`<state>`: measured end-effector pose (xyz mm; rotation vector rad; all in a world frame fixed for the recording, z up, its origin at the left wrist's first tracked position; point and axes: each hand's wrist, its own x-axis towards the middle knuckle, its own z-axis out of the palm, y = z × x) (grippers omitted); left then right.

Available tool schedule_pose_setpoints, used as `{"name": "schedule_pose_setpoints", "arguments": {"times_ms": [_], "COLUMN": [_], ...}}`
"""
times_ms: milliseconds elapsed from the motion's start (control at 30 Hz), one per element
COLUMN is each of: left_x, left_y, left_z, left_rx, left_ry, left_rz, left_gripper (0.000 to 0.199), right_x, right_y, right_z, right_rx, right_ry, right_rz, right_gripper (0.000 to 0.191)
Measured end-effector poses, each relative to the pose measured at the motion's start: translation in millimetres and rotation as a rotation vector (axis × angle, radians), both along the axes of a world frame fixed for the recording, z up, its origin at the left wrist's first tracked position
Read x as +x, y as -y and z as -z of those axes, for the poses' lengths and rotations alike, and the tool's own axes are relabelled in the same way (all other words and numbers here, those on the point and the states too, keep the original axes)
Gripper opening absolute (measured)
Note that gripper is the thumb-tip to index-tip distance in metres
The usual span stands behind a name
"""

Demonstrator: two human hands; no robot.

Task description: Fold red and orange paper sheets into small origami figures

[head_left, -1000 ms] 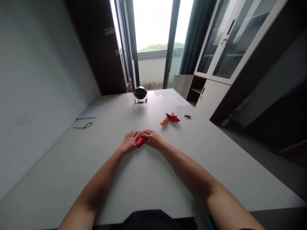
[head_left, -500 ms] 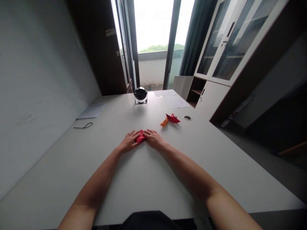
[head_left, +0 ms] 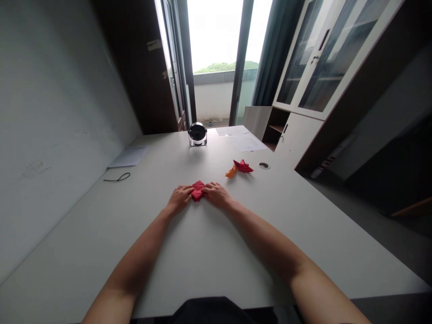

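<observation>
A small piece of folded red paper (head_left: 198,191) lies on the white table between my two hands. My left hand (head_left: 180,197) grips its left edge, the fingers curled in and pressed together. On the opposite edge, my right hand (head_left: 216,194) pinches the paper with bent fingers. The fingertips cover both side edges of the paper. Beyond my right hand sit a red origami boat (head_left: 243,166) and a smaller orange folded-paper piece (head_left: 231,172), touching each other.
A round black device on a metal stand (head_left: 197,134) stands at the table's far side. Paper sheets (head_left: 248,143) lie at the back right, another sheet (head_left: 128,156) by the left wall. A black cable tie (head_left: 118,177) rests at left; a cable hole (head_left: 264,165) is at right.
My fingers have gone from lying flat on the red paper to curling round its side edges. More of the paper shows between my hands now.
</observation>
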<state>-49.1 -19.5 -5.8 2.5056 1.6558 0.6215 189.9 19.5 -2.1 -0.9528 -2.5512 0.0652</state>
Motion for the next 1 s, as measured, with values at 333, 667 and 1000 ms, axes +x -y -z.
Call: {"name": "schedule_pose_setpoints", "arguments": {"times_ms": [333,667,1000], "left_x": [-1.7,0.0,14.5], "left_y": [4.3,5.8,13.3], "left_z": [-10.9,-10.4,-14.4], "left_rx": [-0.040,-0.130,-0.160], "left_ry": [0.162,0.205,0.141], "left_rz": [-0.105,-0.147,-0.121], "left_gripper": [0.026,0.027,0.029], "right_x": [2.1,3.2,2.3], "right_y": [-6.4,-5.0,0.2], "right_z": [3.3,0.1,-0.9], "right_rx": [-0.091,-0.101,-0.099], "right_ry": [-0.109,-0.099,-0.092], "right_rz": [0.129,0.165,0.226], "right_gripper": [0.017,0.028,0.030]}}
